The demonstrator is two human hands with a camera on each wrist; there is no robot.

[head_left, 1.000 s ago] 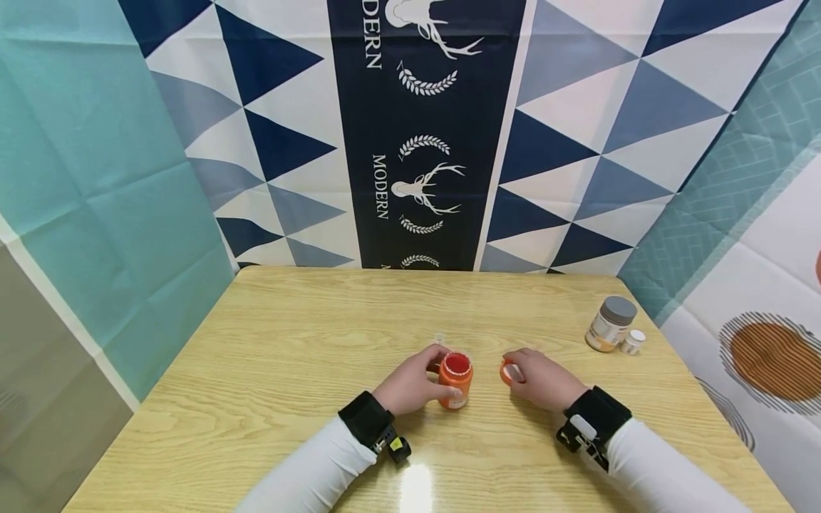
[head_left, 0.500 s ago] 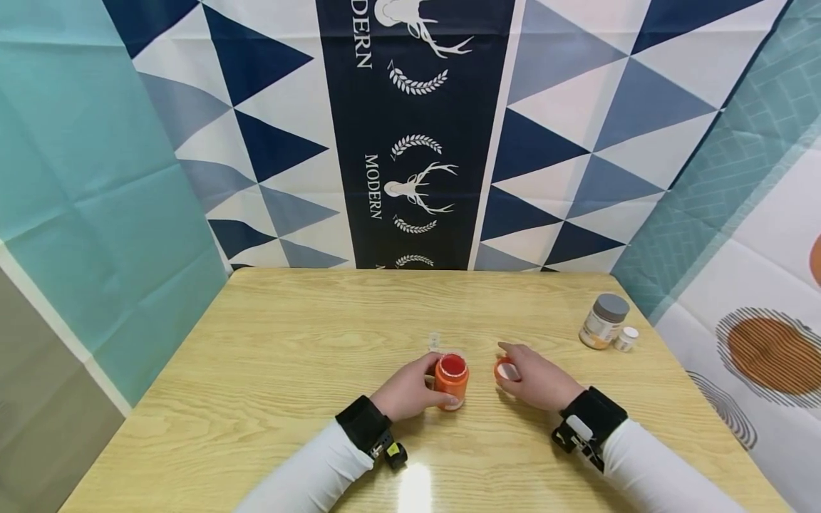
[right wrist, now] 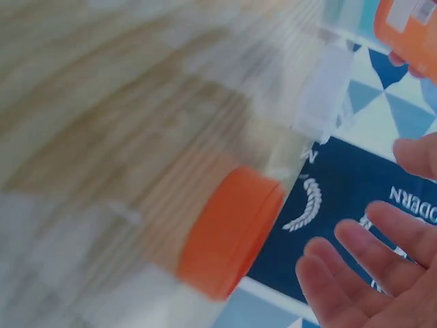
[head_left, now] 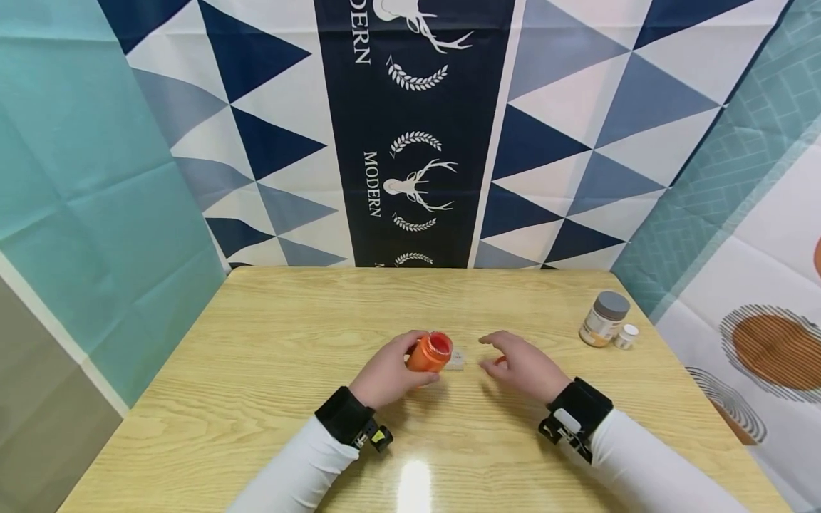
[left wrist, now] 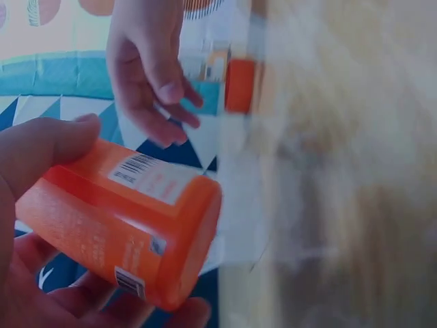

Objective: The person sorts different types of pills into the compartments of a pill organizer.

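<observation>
My left hand (head_left: pixel 389 372) grips an orange bottle (head_left: pixel 430 353) whose uncapped mouth leans to the right. Its labels and barcodes show on the bottle (left wrist: pixel 130 222) in the left wrist view, where thumb and fingers wrap its sides. My right hand (head_left: pixel 527 367) holds nothing, its fingers relaxed and spread. Beside those fingers an orange cap (right wrist: pixel 232 232) rests on the table in the right wrist view; in the head view the hand hides most of it. Behind the bottle lies a small clear, whitish object (head_left: pixel 455 358), partly covered by it.
A jar with a grey lid (head_left: pixel 604 318) and a small white-capped bottle (head_left: pixel 626 336) stand together at the back right of the wooden table (head_left: pixel 308 306). Patterned cloth (head_left: pixel 410 178) hangs behind the table and along both sides.
The left hand has raised the bottle, tilted it and brought it left and back. The right hand has let go of the cap, opened its fingers and shifted slightly left.
</observation>
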